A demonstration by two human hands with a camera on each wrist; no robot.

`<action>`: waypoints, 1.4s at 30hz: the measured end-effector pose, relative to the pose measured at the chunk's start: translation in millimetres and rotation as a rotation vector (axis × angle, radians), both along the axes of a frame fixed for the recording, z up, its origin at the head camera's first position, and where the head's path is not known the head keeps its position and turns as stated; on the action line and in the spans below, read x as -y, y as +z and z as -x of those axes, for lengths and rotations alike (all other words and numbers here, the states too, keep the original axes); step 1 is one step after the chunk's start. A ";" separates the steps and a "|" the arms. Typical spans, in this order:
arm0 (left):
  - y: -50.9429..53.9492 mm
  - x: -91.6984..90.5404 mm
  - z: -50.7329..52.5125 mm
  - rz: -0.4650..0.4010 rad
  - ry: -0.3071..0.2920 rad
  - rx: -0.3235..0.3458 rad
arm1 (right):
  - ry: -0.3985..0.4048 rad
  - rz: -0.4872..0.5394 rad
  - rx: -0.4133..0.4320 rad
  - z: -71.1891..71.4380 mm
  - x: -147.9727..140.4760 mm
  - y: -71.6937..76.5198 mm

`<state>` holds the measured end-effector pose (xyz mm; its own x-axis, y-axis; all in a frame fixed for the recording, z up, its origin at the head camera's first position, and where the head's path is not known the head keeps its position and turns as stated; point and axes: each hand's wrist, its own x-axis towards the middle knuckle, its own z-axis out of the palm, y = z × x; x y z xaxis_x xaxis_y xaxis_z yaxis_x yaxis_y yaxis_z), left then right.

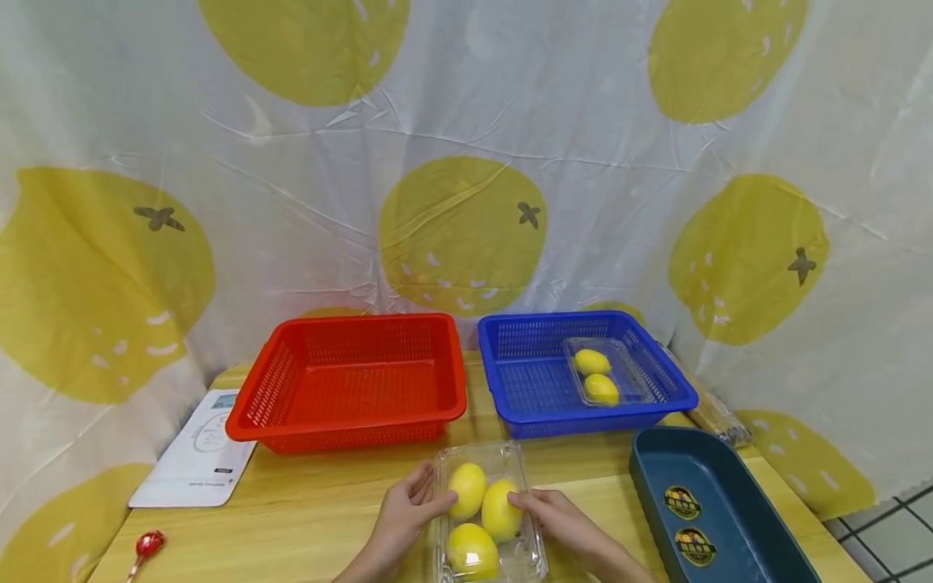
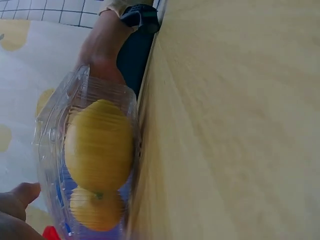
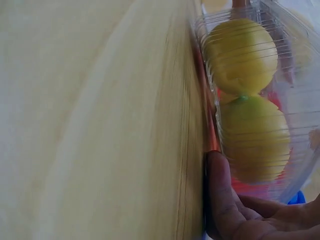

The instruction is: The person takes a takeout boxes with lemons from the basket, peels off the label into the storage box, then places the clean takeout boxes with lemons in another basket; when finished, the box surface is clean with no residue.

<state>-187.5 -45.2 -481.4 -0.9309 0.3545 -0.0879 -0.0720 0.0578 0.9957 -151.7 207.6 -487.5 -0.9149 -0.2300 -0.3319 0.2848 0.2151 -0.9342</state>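
Observation:
A clear plastic clamshell box (image 1: 521, 461) with three yellow lemons (image 1: 501, 510) stands at the front middle of the table. My left hand (image 1: 408, 510) holds its left side, thumb over the lid and fingers along the side wall. On the right side my right hand (image 1: 557, 518) grips the box, its thumb on the lid. In the right wrist view, a finger (image 3: 220, 175) of that hand reaches the underside of the box. Ridged plastic shows two of the lemons (image 2: 100, 150) in the left wrist view, where my left thumb (image 2: 27, 192) is by the lid.
Behind stand a red basket (image 1: 364, 389) and a blue basket (image 1: 525, 389), the blue one with another clear box of lemons (image 1: 601, 389). A dark teal tray (image 1: 717, 486) lies at right. At left are a white booklet (image 1: 197, 453) and a red lollipop (image 1: 149, 543).

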 end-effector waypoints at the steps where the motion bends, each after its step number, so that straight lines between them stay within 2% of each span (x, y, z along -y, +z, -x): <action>1: 3.7 -0.8 -0.7 0.023 0.022 -0.052 | -0.001 0.005 0.002 -0.3 -0.2 -0.4; 6: 26.0 -13.9 1.0 0.155 0.087 -0.334 | 0.006 0.026 -0.004 -1.4 -2.8 0.2; 9: 40.5 -28.4 7.7 0.238 0.079 -0.487 | 0.017 0.025 -0.008 -1.5 -4.0 2.0; 12: 53.4 -46.0 18.5 0.287 0.038 -0.557 | 0.025 0.025 -0.020 -0.8 -4.1 3.5; 16: 62.9 -68.5 37.0 0.328 -0.020 -0.528 | 0.019 0.016 -0.018 -0.7 -1.7 4.4; 22: 67.1 -95.4 63.2 0.398 -0.058 -0.458 | 0.007 0.015 0.011 -2.3 0.9 3.5; 25: 65.5 -104.8 75.6 0.402 -0.046 -0.429 | 0.006 0.011 0.016 -2.5 0.6 3.0; 28: 58.7 -110.7 85.3 0.385 -0.027 -0.402 | 0.010 -0.005 0.012 -3.5 -0.6 2.4; 31: 49.1 -114.5 89.9 0.397 -0.031 -0.405 | 0.015 -0.021 -0.001 -5.1 -2.1 1.8; 36: 34.1 -117.6 89.0 0.466 -0.070 -0.434 | 0.027 -0.008 -0.015 -6.3 -1.6 1.1; 42: 31.3 -117.2 89.7 0.473 -0.070 -0.437 | 0.037 0.016 -0.009 -6.2 0.0 1.6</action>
